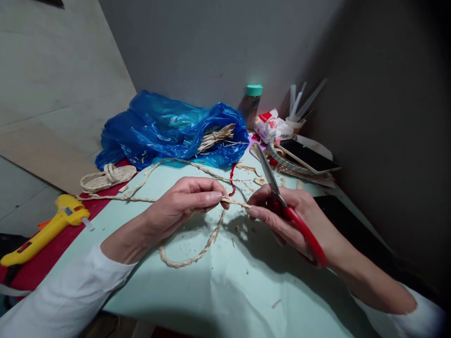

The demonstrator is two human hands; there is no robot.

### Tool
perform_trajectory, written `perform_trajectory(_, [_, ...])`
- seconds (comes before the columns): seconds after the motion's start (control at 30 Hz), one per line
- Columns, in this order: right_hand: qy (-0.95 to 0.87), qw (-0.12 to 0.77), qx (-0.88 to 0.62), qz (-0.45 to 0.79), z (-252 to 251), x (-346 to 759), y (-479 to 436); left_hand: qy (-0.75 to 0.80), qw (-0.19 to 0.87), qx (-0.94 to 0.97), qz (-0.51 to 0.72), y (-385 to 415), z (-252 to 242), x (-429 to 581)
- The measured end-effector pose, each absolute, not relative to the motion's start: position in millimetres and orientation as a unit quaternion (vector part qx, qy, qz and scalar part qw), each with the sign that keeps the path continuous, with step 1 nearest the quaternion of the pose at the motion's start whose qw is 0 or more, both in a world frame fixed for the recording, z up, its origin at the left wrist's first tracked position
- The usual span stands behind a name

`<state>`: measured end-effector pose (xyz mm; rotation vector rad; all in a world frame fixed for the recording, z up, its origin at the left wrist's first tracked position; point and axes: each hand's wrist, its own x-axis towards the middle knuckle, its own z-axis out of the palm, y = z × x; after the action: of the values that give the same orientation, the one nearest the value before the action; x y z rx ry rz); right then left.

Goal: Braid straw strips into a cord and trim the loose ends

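Observation:
Between thumb and fingers, my left hand (192,204) pinches a braided straw cord (190,260), which hangs in a loop below it onto the table. A short stretch of the cord runs taut across to my right hand (299,211), whose thumb and forefinger grip its end. Also in my right hand are red-handled scissors (271,178), their blades pointing up and away from me. Part of their handle is hidden by the fingers. To the left, the cord trails across the table toward a small woven straw slipper (107,178).
A blue plastic bag (158,126) with straw inside lies at the back. At left is a yellow glue gun (45,232). A jar (252,103), a phone (308,155) and a cup of glue sticks (296,123) stand or lie at back right, near the wall.

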<state>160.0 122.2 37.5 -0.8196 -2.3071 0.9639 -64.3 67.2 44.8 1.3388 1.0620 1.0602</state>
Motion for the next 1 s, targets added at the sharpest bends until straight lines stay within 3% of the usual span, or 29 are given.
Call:
perform_trajectory(0.27, [-0.924,0.219,-0.22,0.224,21,160,125,0.431,0.579,0.508,0.469,65,51,-68])
perform_trajectory(0.5, [-0.907,0.285,-0.232,0.205,35,168,127,0.471,0.549,0.554,0.412,66,51,-69])
perform_trajectory(0.7, [-0.96,0.152,-0.232,0.024,29,169,125,0.459,0.541,0.578,0.403,68,52,-70])
perform_trajectory(1.0, [-0.948,0.157,-0.248,-0.119,25,166,121,0.446,0.558,0.561,0.419,64,52,-68])
